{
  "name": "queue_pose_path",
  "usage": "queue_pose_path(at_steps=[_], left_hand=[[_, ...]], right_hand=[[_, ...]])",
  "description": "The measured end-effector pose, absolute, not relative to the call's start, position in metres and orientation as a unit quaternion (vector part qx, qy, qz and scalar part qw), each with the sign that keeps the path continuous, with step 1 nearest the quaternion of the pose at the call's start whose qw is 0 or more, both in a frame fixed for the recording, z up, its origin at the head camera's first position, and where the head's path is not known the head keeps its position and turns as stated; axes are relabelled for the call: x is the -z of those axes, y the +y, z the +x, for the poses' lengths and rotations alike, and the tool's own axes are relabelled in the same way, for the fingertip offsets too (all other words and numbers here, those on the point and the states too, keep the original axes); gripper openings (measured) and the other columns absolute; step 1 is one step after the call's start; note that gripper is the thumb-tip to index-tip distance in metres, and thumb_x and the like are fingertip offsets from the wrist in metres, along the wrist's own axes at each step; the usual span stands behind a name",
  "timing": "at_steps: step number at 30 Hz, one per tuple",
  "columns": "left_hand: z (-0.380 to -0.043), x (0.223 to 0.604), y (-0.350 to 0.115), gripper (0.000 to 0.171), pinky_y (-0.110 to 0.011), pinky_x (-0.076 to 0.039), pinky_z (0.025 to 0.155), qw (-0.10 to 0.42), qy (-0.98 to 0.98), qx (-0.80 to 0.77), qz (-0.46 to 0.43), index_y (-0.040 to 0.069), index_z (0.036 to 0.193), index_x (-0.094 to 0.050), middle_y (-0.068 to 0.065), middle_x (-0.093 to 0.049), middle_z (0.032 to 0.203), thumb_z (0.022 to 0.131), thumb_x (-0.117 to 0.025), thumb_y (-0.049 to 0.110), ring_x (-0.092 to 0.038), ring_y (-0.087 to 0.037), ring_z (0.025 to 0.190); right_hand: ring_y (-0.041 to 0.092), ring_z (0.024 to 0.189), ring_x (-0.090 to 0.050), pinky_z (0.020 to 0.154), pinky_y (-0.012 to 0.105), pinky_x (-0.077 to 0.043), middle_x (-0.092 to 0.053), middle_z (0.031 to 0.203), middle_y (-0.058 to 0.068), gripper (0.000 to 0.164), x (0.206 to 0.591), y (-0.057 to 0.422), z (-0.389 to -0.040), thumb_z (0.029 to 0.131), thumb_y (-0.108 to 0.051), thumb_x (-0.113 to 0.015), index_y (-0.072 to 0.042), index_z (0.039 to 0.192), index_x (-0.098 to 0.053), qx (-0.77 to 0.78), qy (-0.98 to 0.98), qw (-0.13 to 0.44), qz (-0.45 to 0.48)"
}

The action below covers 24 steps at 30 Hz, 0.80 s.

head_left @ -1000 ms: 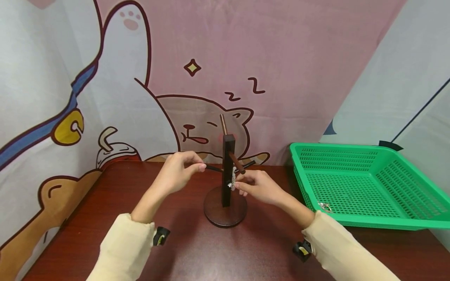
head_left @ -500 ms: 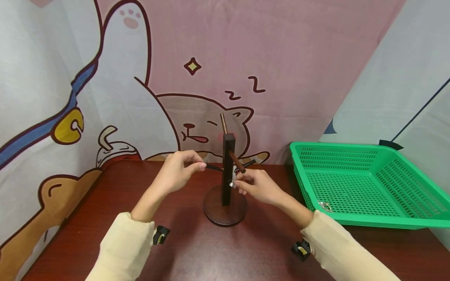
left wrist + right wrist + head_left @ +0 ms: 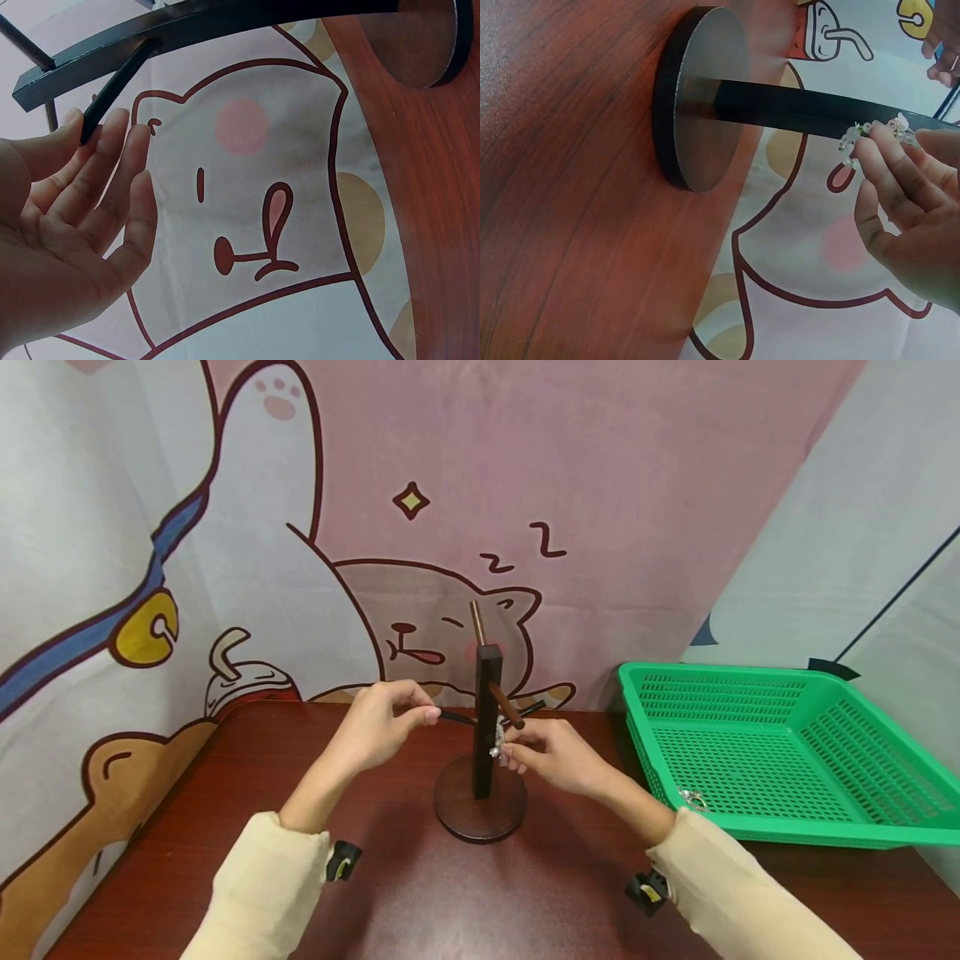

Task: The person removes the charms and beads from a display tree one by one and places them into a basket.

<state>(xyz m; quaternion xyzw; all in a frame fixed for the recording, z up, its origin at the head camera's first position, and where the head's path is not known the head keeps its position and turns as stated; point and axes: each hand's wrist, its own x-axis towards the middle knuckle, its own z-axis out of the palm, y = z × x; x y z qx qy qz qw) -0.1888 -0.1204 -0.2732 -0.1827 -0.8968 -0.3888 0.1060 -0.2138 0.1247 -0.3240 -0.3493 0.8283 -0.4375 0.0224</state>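
A dark wooden stand (image 3: 486, 735) with several pegs rises from a round base (image 3: 480, 814) in the head view. My left hand (image 3: 384, 724) pinches the tip of the left black peg (image 3: 456, 718) between thumb and fingers; the left wrist view shows this black peg (image 3: 120, 88) running to the post. On the other side, my right hand (image 3: 558, 756) pinches a clear beaded bracelet (image 3: 498, 745) close against the post, below the right pegs. White and green pieces show on the bracelet (image 3: 849, 142) in the right wrist view, partly hidden behind fingers.
To the right sits a green mesh basket (image 3: 795, 837) with small silvery jewellery (image 3: 693, 800) in its near left corner. The stand is on a reddish-brown table (image 3: 442, 910). A cartoon-printed cloth (image 3: 600, 485) hangs behind.
The bracelet's beads shift slightly in my right fingers beside the post. My left hand keeps its pinch on the peg, practically still.
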Motion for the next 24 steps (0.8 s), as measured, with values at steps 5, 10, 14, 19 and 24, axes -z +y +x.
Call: queue_pose_path(at_steps=[5, 10, 14, 19, 24], left_hand=[[-0.189, 0.273, -0.120, 0.007, -0.032, -0.040, 0.067, 0.106, -0.896, 0.389, -0.184, 0.008, 0.081, -0.066, 0.001, -0.066, 0.075, 0.085, -0.065, 0.014, -0.055, -0.014, 0.071], [-0.188, 0.272, -0.120, 0.008, -0.032, -0.040, 0.066, 0.103, -0.897, 0.389, -0.184, 0.008, 0.081, -0.066, 0.001, -0.066, 0.076, 0.085, -0.065, 0.015, -0.055, -0.014, 0.071], [-0.188, 0.271, -0.121, 0.009, -0.032, -0.040, 0.065, 0.101, -0.897, 0.389, -0.185, 0.008, 0.082, -0.066, 0.000, -0.066, 0.076, 0.086, -0.064, 0.016, -0.055, -0.014, 0.071], [-0.188, 0.272, -0.121, 0.009, -0.032, -0.040, 0.065, 0.103, -0.897, 0.388, -0.186, 0.008, 0.081, -0.066, 0.001, -0.065, 0.076, 0.086, -0.064, 0.016, -0.055, -0.014, 0.071], [-0.188, 0.272, -0.121, 0.009, -0.032, -0.040, 0.066, 0.101, -0.899, 0.386, -0.182, 0.009, 0.081, -0.066, 0.001, -0.066, 0.076, 0.086, -0.064, 0.016, -0.054, -0.014, 0.071]], right_hand=[[0.023, 0.063, -0.062, 0.060, 0.028, -0.050, -0.064, 0.071, 0.006, 0.006, 0.319, 0.126, -0.213, 0.087, -0.003, -0.059, -0.001, 0.086, -0.064, 0.441, 0.828, 0.022, -0.347], [0.022, 0.063, -0.062, 0.060, 0.029, -0.050, -0.063, 0.070, 0.005, 0.009, 0.314, 0.127, -0.211, 0.088, -0.004, -0.059, -0.003, 0.080, -0.062, 0.436, 0.832, 0.010, -0.344], [0.018, 0.062, -0.061, 0.060, 0.028, -0.048, -0.063, 0.069, 0.002, 0.012, 0.311, 0.130, -0.212, 0.088, -0.006, -0.059, -0.006, 0.076, -0.062, 0.425, 0.839, -0.005, -0.340], [0.017, 0.062, -0.060, 0.059, 0.027, -0.048, -0.062, 0.069, 0.001, 0.008, 0.306, 0.134, -0.211, 0.088, -0.006, -0.060, -0.005, 0.081, -0.063, 0.423, 0.844, -0.009, -0.330], [0.017, 0.062, -0.060, 0.060, 0.031, -0.049, -0.062, 0.070, 0.003, 0.005, 0.301, 0.139, -0.212, 0.088, -0.005, -0.060, -0.003, 0.085, -0.063, 0.423, 0.848, -0.020, -0.320]])
